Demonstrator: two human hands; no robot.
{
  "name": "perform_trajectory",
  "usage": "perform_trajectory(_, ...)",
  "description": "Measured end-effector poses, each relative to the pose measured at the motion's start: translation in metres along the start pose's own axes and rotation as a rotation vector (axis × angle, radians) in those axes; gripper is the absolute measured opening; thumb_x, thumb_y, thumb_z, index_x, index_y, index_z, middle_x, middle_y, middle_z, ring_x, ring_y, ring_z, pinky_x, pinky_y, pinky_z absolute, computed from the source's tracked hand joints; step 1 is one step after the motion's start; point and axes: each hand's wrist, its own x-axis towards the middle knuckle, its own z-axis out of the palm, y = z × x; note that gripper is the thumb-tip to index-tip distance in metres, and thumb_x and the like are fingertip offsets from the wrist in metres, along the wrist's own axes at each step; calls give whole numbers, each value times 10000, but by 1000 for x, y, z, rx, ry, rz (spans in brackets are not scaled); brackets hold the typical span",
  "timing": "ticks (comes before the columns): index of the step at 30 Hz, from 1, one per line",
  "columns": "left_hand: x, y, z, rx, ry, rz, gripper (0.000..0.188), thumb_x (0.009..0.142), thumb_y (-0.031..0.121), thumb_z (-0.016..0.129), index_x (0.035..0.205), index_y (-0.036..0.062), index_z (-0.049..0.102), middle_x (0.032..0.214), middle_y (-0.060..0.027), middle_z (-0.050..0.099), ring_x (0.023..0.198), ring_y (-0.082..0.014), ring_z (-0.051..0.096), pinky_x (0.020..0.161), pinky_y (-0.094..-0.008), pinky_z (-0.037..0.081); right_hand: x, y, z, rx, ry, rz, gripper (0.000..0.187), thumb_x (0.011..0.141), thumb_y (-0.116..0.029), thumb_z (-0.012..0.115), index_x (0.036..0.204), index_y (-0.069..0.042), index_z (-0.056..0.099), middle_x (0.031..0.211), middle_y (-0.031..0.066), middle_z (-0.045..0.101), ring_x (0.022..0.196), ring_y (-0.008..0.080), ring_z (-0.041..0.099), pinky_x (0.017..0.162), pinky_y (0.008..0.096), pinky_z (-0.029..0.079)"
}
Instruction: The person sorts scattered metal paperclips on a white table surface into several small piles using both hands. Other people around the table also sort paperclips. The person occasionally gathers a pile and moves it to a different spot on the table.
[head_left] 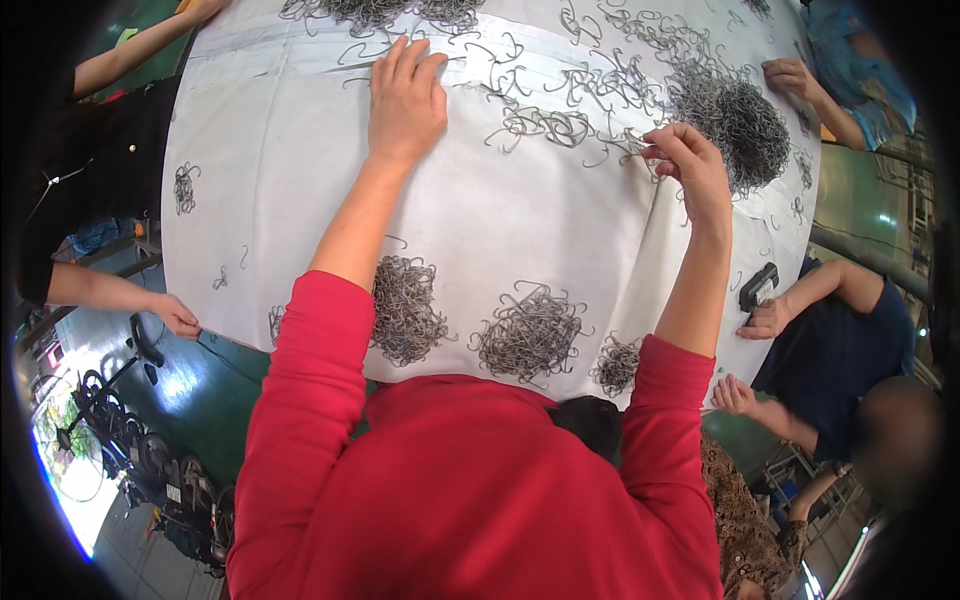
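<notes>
My left hand [408, 108] lies palm down on the white-covered table [320, 180], fingers spread, its tips beside loose bent wire hooks [495, 75]. No hook shows in its grip. To the right, my right hand [695, 170] has thumb and forefinger pinched together at the edge of a loose strip of hooks [550, 125]. A thin grey metal hook [650, 150] shows at those fingertips. Just beyond this hand rises a large dark heap of hooks [740, 130]. Both my arms reach forward in red sleeves.
Along the near edge sit a left pile [405, 310], a middle pile [530, 335] and a smaller pile [615, 365] of hooks. Another heap [380, 12] lies at the far edge. Other people's hands [175, 315] rest around the table. A black device [758, 287] lies at right.
</notes>
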Motion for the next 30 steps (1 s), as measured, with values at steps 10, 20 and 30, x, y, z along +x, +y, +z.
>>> perform_trajectory(10,3,1,2,-21,-9,2,285,819,75,498,1086,89,598,1241,-94,523,1252,-307,395,1042,-448,291,-2,14,22,426,-175,-41,279,802,-104,641,1046,20,593,811,47,594,689,116,537,587,226,412)
perform_trajectory(20,0,-1,2,-15,-3,3,286,816,79,503,1086,91,595,1233,-92,526,1253,-302,395,1038,-448,293,32,-14,81,-553,-146,-194,208,734,-192,691,835,-10,689,651,54,637,568,121,581,541,276,448)
perform_trajectory(30,-1,-1,2,-40,-3,-5,277,813,74,504,1076,85,589,1242,-86,517,1259,-305,387,1037,-455,287,2,-17,41,15,-187,102,141,747,-194,720,787,-73,660,666,-63,540,585,35,423,511,203,306)
